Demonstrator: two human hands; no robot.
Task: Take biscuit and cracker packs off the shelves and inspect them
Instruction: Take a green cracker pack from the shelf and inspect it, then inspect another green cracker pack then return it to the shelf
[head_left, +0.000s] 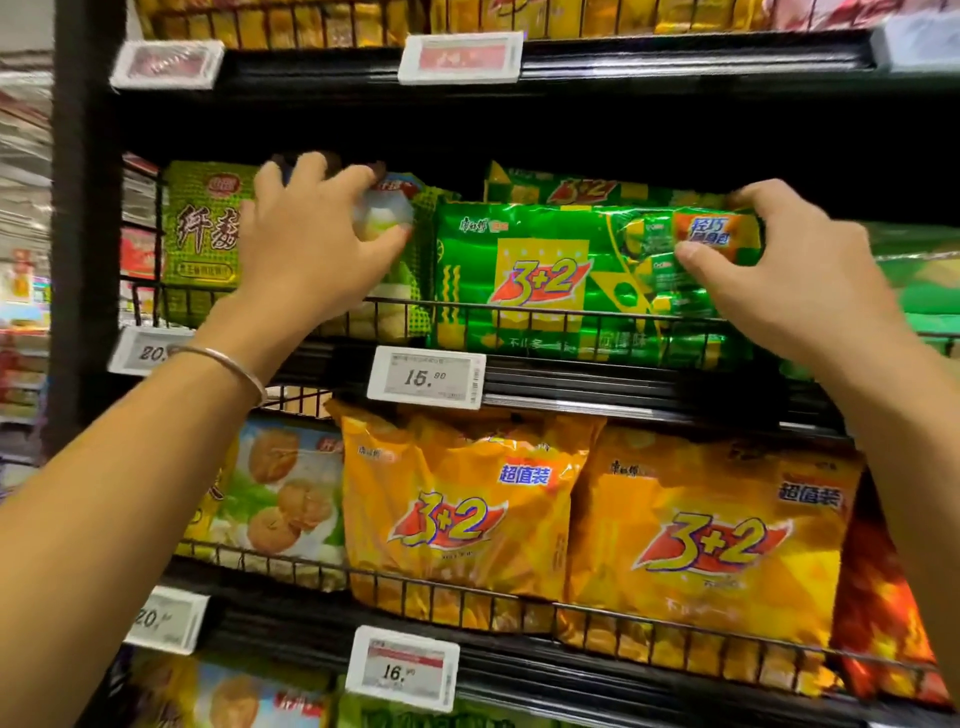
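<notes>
The green 3+2 pack (540, 280) stands on the middle shelf (623, 382), at about 1 o'clock from the centre of the view. The right hand (789, 280) pinches its right end, with the thumb on the front and the fingers over the top edge. At 10 o'clock the left hand (311, 244) curls over a yellow-green pack (410, 296) and probably grips it, though blur hides the fingertips. Orange 3+2 packs (457, 514) stand at 6 o'clock, one shelf lower.

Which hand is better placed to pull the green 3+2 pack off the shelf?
Right, probably. The right hand pinches the green 3+2 pack at its right end; the left hand grips the neighbouring yellow-green pack.
</notes>
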